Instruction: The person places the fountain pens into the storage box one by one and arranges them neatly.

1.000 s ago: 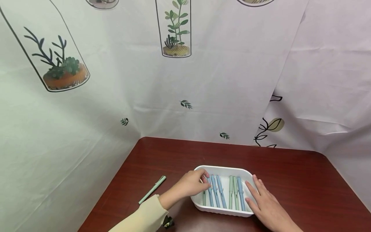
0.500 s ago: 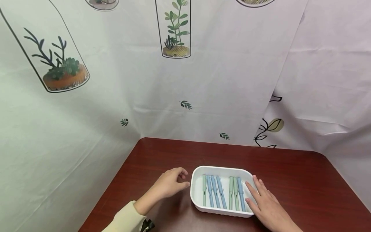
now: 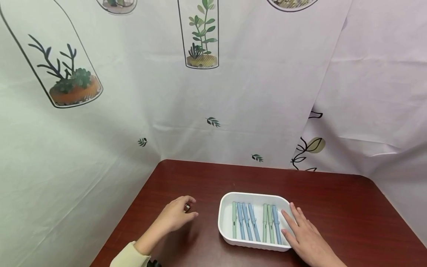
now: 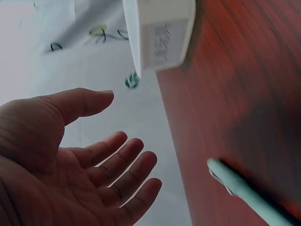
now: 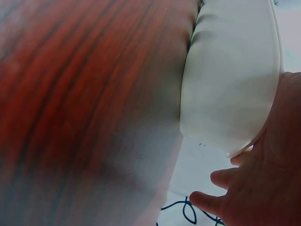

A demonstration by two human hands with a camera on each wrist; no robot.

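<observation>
My left hand [image 3: 175, 215] is above the table left of the white tray, fingers loosely bent, holding nothing. In the left wrist view a pale green pen [image 4: 249, 194] lies on the table below that hand, apart from its fingers; the hand mostly hides it in the head view. The white tray [image 3: 255, 244] holds pens in two groups: a green pen [image 3: 234, 220] beside three blue pens [image 3: 247, 222] on its left, and two green pens [image 3: 270, 224] with a blue pen [image 3: 276, 224] on its right. My right hand [image 3: 307, 237] rests at the tray's right rim, fingers extended.
The dark red wooden table [image 3: 350, 207] reaches back to a white printed curtain [image 3: 253, 111], which also hangs along the left. Another white cloth [image 3: 383, 92] hangs at the right. A label [image 4: 169, 43] is on the tray's outer side.
My left hand has come out of the tray and moved left to above the loose green pen. My right hand stays at the tray's right rim.
</observation>
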